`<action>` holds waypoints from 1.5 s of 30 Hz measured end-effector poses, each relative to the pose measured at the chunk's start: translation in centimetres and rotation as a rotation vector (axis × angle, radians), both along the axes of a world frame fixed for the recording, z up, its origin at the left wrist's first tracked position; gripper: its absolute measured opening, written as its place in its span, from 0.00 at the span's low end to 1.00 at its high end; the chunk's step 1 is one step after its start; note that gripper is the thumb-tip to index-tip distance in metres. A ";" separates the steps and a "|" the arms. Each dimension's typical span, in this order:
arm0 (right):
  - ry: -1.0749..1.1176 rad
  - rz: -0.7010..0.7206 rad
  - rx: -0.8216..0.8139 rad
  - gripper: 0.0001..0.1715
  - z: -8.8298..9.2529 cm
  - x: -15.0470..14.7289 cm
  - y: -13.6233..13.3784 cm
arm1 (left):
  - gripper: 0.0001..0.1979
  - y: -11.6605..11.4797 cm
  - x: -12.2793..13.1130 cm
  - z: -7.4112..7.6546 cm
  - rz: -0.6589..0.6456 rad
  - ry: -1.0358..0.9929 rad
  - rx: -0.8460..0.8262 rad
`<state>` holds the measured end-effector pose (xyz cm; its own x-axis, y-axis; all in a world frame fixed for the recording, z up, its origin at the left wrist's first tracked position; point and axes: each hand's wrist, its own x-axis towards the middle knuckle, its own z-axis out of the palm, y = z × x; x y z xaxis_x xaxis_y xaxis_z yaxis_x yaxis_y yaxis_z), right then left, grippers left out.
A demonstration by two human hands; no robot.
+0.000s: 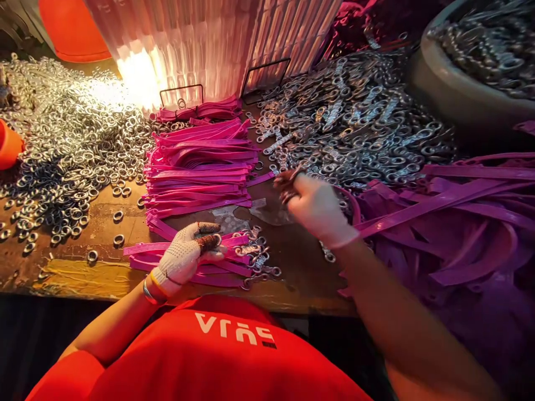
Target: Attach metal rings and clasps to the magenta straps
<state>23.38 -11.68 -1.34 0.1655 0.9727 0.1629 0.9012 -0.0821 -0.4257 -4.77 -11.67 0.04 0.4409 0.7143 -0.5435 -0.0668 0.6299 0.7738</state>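
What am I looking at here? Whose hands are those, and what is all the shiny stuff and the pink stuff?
The picture comes from a camera worn on a person's head, looking down at their own two gloved hands over a wooden table. The red at the bottom is their shirt.

The left hand rests on a small bunch of pink straps that have metal clips on their ends. The right hand is blurred; it reaches toward a big heap of metal clips and seems to pinch something small, but I cannot tell what.

In the middle sits a neat stack of pink straps. On the left lies a pile of little metal rings. On the right is a loose tangle of purple straps.
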 end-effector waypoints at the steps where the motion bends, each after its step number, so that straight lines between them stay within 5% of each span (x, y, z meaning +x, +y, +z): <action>1: 0.042 0.093 -0.003 0.21 0.2 -1.7 -1.3 | 0.18 -0.1 0.0 -0.1 -0.022 0.017 0.013; 4: 0.172 0.294 0.016 0.25 0.4 -6.5 -5.0 | 0.14 -0.4 0.1 -0.1 -0.129 0.074 0.082; 8: 0.058 0.335 0.049 0.29 0.4 -9.8 -7.4 | 0.16 -0.9 0.2 0.6 -0.259 0.140 0.186; 11: -0.016 0.329 0.056 0.32 0.3 -10.3 -8.0 | 0.16 -1.3 0.5 1.1 -0.278 0.145 0.217; 20: 0.318 0.313 0.056 0.19 -0.3 -11.3 -7.6 | 0.12 -2.9 1.5 -0.5 -0.119 0.147 0.421; 26: 0.111 0.407 -0.016 0.09 1.0 -9.8 -7.1 | 0.13 -1.0 -0.3 0.4 -0.448 0.292 0.682; 28: 0.065 0.459 0.013 0.08 1.3 -10.0 -7.2 | 0.14 -0.7 -0.6 0.9 -0.474 0.229 0.564; 31: 0.047 0.409 0.082 0.09 0.9 -11.3 -7.6 | 0.17 -1.1 -0.3 1.3 -0.336 0.018 0.212; 34: 0.178 0.338 0.063 0.13 0.1 -12.2 -7.1 | 0.17 -1.1 0.0 0.9 -0.202 -0.034 0.161; 37: 0.293 0.293 -0.067 0.13 -0.1 -11.7 -4.7 | 0.11 0.5 -0.6 0.0 -0.229 0.254 0.527; 39: 0.187 0.233 -0.068 0.11 0.3 -10.9 -2.1 | 0.08 2.3 -1.3 -0.7 -0.259 0.582 0.904; 41: -0.002 0.207 -0.021 0.12 0.5 -10.4 0.6 | 0.16 3.8 -2.1 -1.1 -0.325 0.887 1.175; 45: -0.319 0.276 -0.043 0.13 0.1 -10.7 4.3 | 0.20 4.7 -2.8 -0.9 -0.719 1.287 1.190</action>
